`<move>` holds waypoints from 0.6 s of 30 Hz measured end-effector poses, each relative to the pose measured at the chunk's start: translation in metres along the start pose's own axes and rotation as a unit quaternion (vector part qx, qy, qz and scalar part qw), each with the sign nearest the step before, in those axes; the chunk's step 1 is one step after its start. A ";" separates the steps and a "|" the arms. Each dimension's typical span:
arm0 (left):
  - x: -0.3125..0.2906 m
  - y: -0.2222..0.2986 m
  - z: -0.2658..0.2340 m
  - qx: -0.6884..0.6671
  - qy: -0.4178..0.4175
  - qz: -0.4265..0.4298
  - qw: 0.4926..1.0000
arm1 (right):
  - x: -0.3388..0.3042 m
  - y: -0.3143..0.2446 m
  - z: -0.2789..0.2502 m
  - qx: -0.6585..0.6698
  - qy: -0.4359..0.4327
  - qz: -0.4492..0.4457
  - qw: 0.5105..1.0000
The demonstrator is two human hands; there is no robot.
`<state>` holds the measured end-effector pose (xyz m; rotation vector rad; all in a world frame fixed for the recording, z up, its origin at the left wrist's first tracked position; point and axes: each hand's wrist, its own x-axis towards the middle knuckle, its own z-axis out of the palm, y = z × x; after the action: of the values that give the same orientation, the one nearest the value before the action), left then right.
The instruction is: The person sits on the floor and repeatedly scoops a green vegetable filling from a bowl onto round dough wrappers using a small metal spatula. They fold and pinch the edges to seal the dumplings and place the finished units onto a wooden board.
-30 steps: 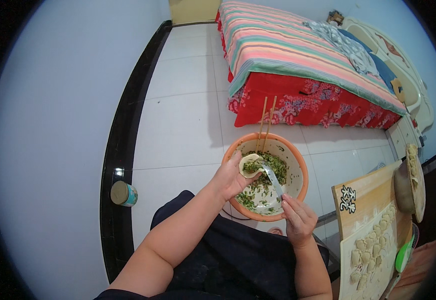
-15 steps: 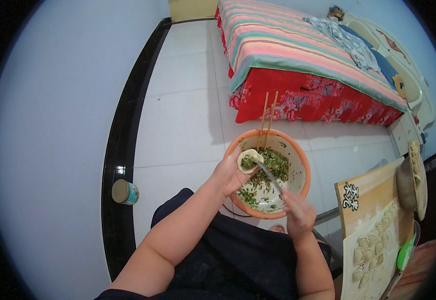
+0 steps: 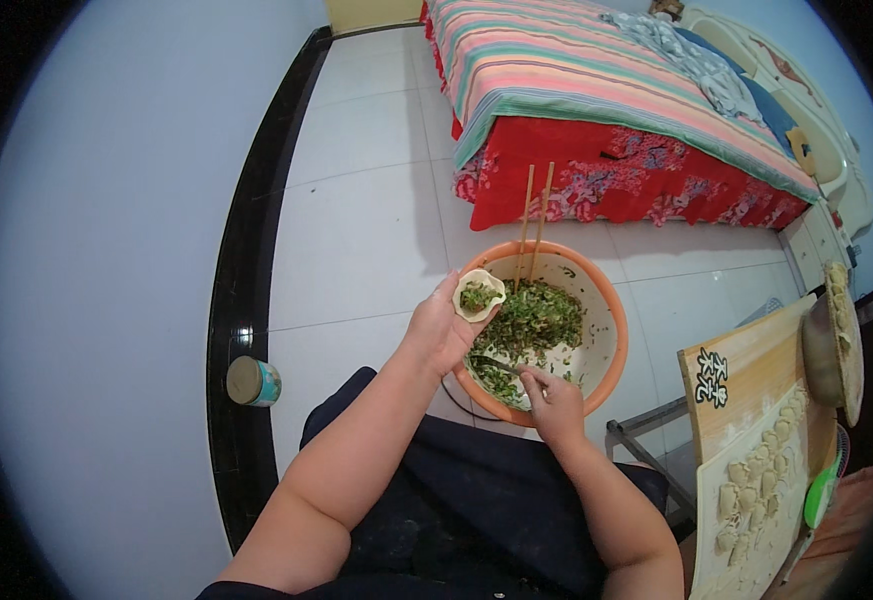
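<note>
Looking like a bedroom in a home, going by the large bed [image 3: 556, 85] with its striped cover [image 3: 636, 85] and red floral skirt [image 3: 556, 165], the pale curved headboard [image 3: 824, 130] edging it, the white bedside cabinet [image 3: 814, 242] standing close by, and the tiled floor [image 3: 356, 240] stretching alongside.

The left arm enters from 7 o'clock, bare below the sleeve, its elbow slightly bent, and the left forearm [image 3: 371, 430] runs toward 1 o'clock. The left hand [image 3: 439, 332], near the centre of the view, is turned palm up and cupped; its thumb points to about 1 o'clock, with fingertips showing on the 3 o'clock side. The right forearm [image 3: 611, 490] comes from 5 o'clock, slanting toward 11. The right hand [image 3: 556, 405] lies at 4 o'clock from the left one, near but apart, its fingers closed in a grip, thumb side toward 10 o'clock.
</note>
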<state>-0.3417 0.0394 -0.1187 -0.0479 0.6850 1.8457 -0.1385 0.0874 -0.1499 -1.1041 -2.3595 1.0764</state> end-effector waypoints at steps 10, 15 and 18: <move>-0.005 -0.004 0.009 0.016 0.005 -0.001 1.000 | -0.013 0.016 -0.029 0.315 0.020 0.158 0.936; -0.010 -0.005 0.014 0.024 -0.006 -0.009 1.000 | -0.012 0.015 -0.064 0.446 0.086 0.212 0.865; -0.012 -0.011 0.014 0.046 -0.006 -0.003 0.999 | -0.011 -0.002 -0.074 0.463 0.198 0.108 0.857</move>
<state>-0.3229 0.0380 -0.1076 0.0213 0.7588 1.8051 -0.0912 0.1151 -0.0988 -1.0441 -1.1421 1.6061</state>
